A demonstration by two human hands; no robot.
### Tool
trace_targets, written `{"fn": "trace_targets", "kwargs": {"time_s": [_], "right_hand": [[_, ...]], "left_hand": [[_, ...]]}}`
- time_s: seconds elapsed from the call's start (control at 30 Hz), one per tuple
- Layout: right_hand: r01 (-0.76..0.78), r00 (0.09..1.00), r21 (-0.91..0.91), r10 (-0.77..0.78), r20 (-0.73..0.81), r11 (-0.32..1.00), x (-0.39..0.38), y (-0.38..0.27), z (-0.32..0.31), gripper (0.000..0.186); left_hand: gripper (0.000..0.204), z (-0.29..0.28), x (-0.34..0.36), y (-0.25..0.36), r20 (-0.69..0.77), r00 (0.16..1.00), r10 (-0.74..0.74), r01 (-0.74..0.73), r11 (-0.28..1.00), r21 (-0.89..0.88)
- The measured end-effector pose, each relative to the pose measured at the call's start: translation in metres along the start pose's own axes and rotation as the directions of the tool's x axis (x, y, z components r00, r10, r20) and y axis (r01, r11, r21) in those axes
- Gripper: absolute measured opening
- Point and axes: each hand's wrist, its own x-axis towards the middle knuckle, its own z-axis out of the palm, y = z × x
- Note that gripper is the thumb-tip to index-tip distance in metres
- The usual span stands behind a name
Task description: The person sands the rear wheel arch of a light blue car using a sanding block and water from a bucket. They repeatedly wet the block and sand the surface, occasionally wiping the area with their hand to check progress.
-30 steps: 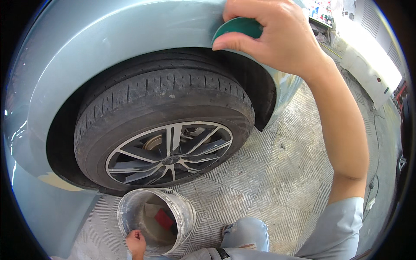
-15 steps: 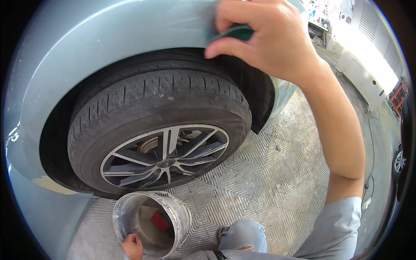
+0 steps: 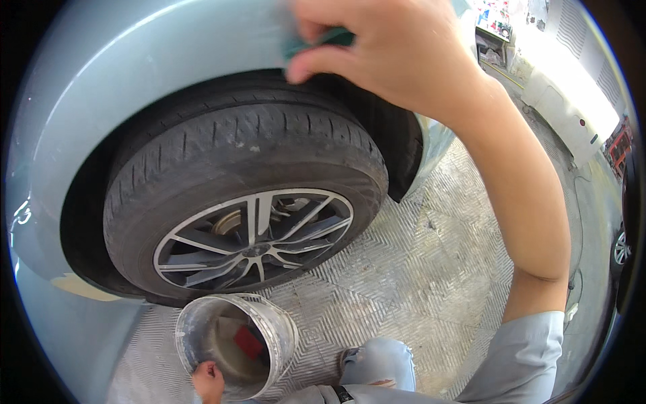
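My right hand (image 3: 377,57), blurred at the fingertips, grips a thin green pad (image 3: 319,42) against the pale blue fender (image 3: 168,54), just above the wheel arch. Below is a black tyre (image 3: 249,145) on an alloy wheel (image 3: 256,249). My left hand (image 3: 208,380) has its fingers curled at the near left part of a scuffed plastic bucket (image 3: 286,337); what they hold, if anything, I cannot make out. The bucket contains murky liquid, a red block (image 3: 247,342) and a pale piece.
A patterned floor (image 3: 417,262) surrounds the bucket, with my knee low at the centre. At the right are a loose white panel (image 3: 565,114), a cable (image 3: 580,283) and another vehicle's wheel (image 3: 619,249). A patch of cream filler (image 3: 87,286) marks the arch's lower left.
My right hand has moved left along the fender with the green pad, its fingertips now more blurred. My left hand stays at the bucket.
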Motion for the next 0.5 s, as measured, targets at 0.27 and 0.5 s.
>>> {"fn": "trace_targets", "kwargs": {"time_s": [0.27, 0.5], "right_hand": [[0.013, 1.000, 0.092, -0.012, -0.015, 0.996, 0.003, -0.004, -0.003, 0.027], [0.022, 0.997, 0.140, -0.011, -0.081, 0.990, 0.014, -0.013, 0.004, 0.031]], "left_hand": [[0.010, 0.000, -0.002, 0.003, 0.000, 1.000, -0.031, 0.031, 1.000, -0.005], [0.010, 0.001, -0.002, 0.002, 0.003, 0.997, -0.073, 0.073, 0.994, -0.077]]}}
